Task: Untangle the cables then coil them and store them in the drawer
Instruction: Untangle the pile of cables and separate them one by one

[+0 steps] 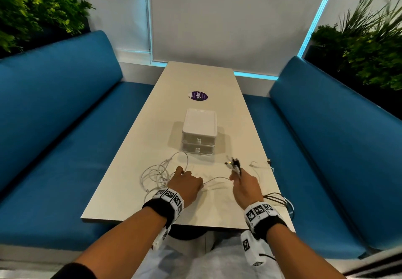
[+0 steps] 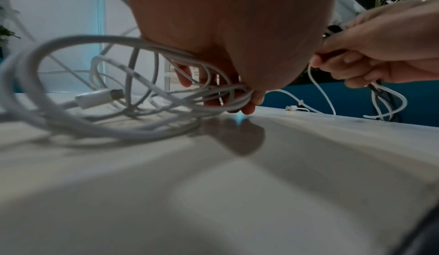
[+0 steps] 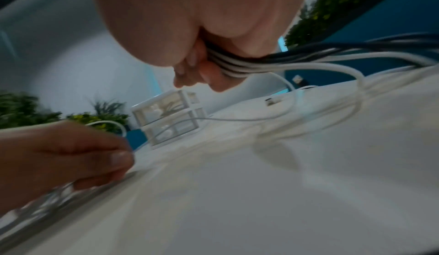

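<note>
A tangle of white cables lies on the near left of the table. My left hand rests low on the table with its fingers curled round several white strands. My right hand, raised a little above the table, grips a bundle of black and white cables; their plug ends stick up above the fist, and the black strands trail off the table's right edge. A white two-drawer box stands beyond both hands, drawers closed.
A loose white cable end with a USB plug lies near the right edge. A purple round sticker sits further up the table. Blue benches run along both sides, with plants behind them.
</note>
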